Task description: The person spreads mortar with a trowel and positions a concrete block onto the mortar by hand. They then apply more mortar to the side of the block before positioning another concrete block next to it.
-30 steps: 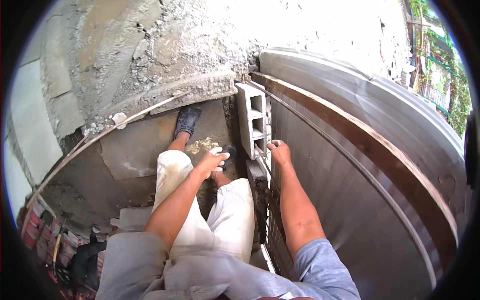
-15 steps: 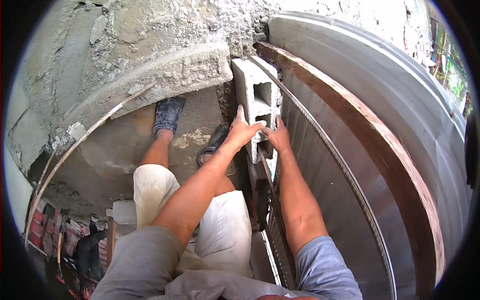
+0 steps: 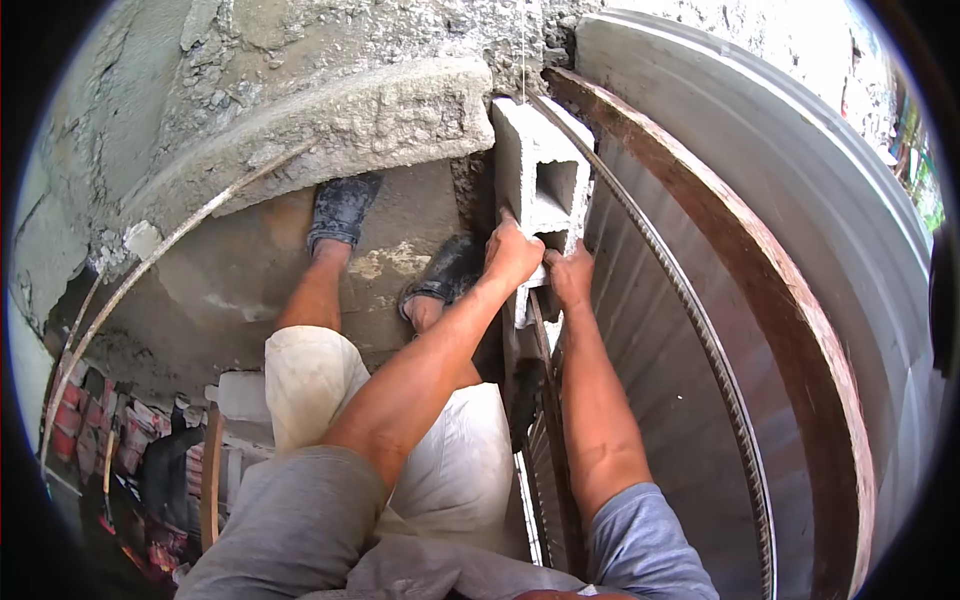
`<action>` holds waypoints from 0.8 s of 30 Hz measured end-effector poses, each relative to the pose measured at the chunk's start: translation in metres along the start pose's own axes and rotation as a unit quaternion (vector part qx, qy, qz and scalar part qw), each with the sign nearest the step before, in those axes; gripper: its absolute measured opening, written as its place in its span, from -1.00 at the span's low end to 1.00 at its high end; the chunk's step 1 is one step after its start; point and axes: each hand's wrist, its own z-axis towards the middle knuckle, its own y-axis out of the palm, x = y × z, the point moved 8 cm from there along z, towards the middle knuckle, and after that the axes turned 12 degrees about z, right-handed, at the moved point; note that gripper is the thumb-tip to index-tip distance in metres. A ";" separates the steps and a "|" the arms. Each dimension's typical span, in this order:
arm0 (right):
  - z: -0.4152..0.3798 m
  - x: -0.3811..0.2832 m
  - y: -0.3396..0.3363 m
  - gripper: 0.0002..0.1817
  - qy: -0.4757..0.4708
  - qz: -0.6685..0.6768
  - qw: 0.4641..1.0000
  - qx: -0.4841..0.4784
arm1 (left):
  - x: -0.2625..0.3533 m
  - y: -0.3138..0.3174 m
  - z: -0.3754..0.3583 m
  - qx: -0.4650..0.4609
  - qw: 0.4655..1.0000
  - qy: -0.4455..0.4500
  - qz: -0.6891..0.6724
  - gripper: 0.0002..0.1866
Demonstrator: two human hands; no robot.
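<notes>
A grey hollow concrete block stands ahead of me, its open cells facing up toward the camera. My left hand is closed on the block's near left part, fingers curled over its wall. On the near right part, my right hand grips the same block, thumb toward the cell. The undersides of both hands' fingers are partly hidden by the block. A ribbed steel bar curves past the block's right side. A thin string runs up from its far end.
A rough concrete slab edge lies left of the block. Corrugated metal sheets and a curved wooden board line the right. Another bent bar arcs at left. My feet in dark shoes stand on the concrete floor.
My left hand has closed more tightly over the block's wall, its thumb no longer stretched out. The whole view has shifted slightly, with the block now a little farther right and nearer the top.
</notes>
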 end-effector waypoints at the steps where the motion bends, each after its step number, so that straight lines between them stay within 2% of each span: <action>1: -0.001 -0.001 0.000 -0.55 0.002 0.001 1.000 -0.001 | 0.001 -0.002 -0.001 0.000 1.000 -0.002 0.002 -0.11; 6: -0.013 -0.011 -0.008 -0.57 0.003 0.017 1.000 -0.010 | 0.011 -0.006 -0.018 -0.028 0.999 -0.013 -0.012 -0.13; 10: -0.019 -0.007 -0.010 -0.57 -0.028 0.018 0.999 0.004 | 0.013 -0.011 -0.022 0.003 1.000 0.013 -0.008 -0.25; 16: -0.016 -0.005 0.000 -0.58 -0.025 0.020 0.999 0.013 | 0.003 -0.011 -0.008 -0.012 0.999 0.021 -0.027 -0.37; 20: -0.016 -0.016 0.001 -0.59 -0.077 -0.014 0.997 0.018 | -0.004 -0.012 -0.001 -0.015 0.998 0.013 -0.059 -0.43; 24: -0.018 -0.019 0.001 -0.59 -0.066 -0.034 0.997 0.025 | -0.007 -0.012 0.001 -0.012 0.998 0.017 -0.062 -0.46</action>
